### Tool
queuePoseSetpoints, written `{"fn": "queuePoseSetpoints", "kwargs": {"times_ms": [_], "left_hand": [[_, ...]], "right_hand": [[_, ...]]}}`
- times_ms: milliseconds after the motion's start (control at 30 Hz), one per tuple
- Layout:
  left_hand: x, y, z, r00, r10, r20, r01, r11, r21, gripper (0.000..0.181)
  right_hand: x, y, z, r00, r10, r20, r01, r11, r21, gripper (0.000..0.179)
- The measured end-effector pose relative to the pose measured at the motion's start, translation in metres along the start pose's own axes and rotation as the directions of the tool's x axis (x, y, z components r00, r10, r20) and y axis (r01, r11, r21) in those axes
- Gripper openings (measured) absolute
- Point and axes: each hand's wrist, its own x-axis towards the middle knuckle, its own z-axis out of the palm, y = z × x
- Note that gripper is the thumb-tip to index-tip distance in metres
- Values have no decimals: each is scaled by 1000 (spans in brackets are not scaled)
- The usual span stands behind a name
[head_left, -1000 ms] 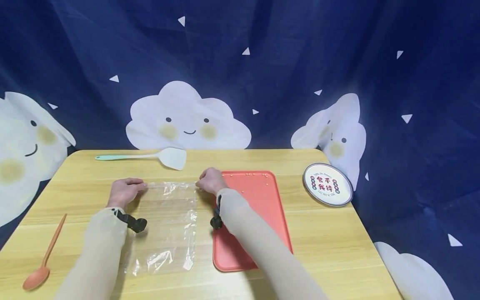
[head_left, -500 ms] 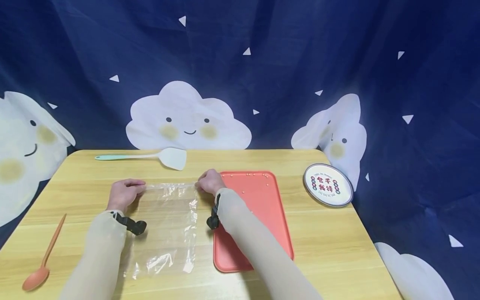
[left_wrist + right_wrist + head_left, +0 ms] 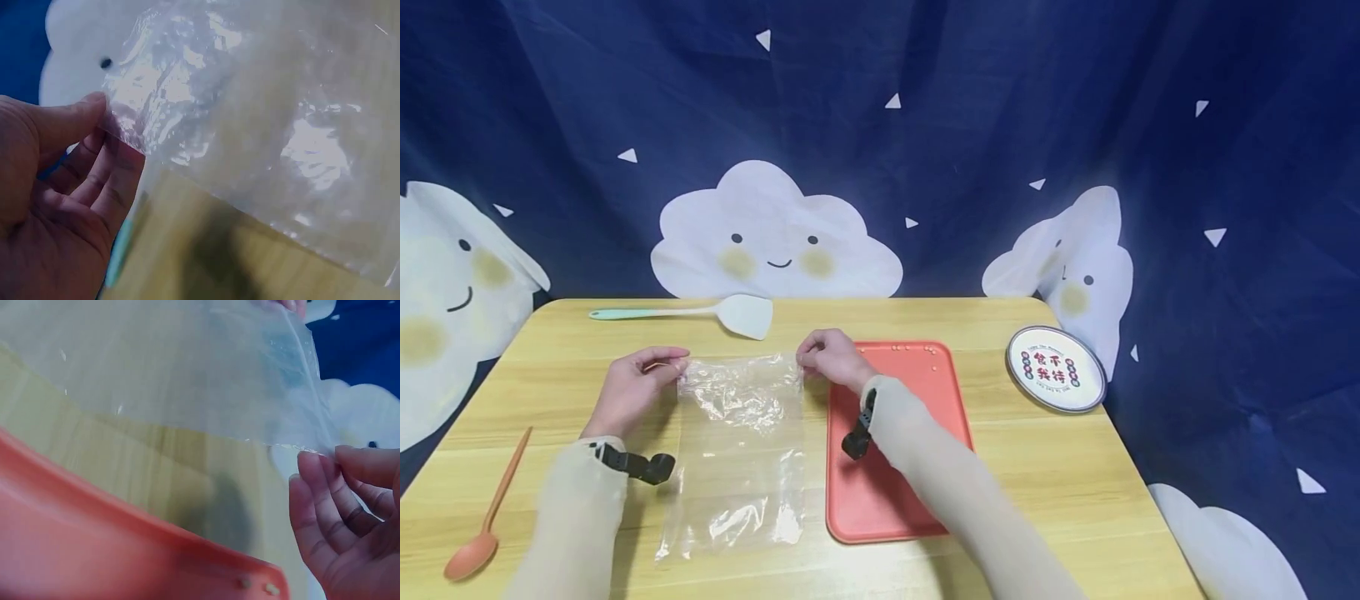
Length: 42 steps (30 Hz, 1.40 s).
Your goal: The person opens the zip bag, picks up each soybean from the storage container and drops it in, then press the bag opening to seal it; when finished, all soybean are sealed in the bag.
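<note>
A clear plastic zip bag [image 3: 737,450] is held by its far edge above the wooden table. My left hand [image 3: 631,390] pinches the bag's top left corner between thumb and fingers; in the left wrist view the thumb presses the crinkled film [image 3: 181,94]. At the opposite top corner my right hand [image 3: 835,357] pinches the bag, and the right wrist view shows thumb and fingertips meeting on its edge beside the seal strip [image 3: 306,369]. That hand is over the left rim of a red tray [image 3: 891,492].
Several small pale bits [image 3: 910,348] lie along the tray's far end. A white spatula with a green handle [image 3: 745,316] lies at the back. An orange spoon [image 3: 473,557] is at the front left, a round plate [image 3: 1056,369] at the right edge.
Both hands have risen a little, and the right has shifted slightly rightward. The bag's top, flat before, is lifted and more crinkled, and its lower end has shifted slightly.
</note>
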Motion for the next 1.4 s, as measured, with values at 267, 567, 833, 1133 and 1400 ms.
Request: {"fn": "queuePoseSetpoints", "kwargs": {"times_ms": [267, 567, 833, 1133, 1400], "left_hand": [[-17, 32, 3, 994, 103, 31, -97, 985, -142, 34], [-32, 70, 15, 970, 243, -2, -243, 970, -34, 21], [-46, 113, 29, 901, 434, -25, -433, 893, -119, 12], [-57, 138, 43, 891, 453, -19, -453, 887, -87, 14], [-63, 136, 69, 859, 513, 0, -496, 831, -251, 17]], "right_hand": [[-32, -15, -28, 992, -128, 5, 124, 973, 193, 4], [-64, -24, -56, 971, -237, -10, 233, 945, 228, 8], [-100, -36, -88, 950, -311, -41, 313, 935, 165, 6], [-127, -43, -115, 917, -398, -19, 399, 913, 90, 8], [-130, -48, -126, 890, -453, 39, 454, 879, -149, 9]]}}
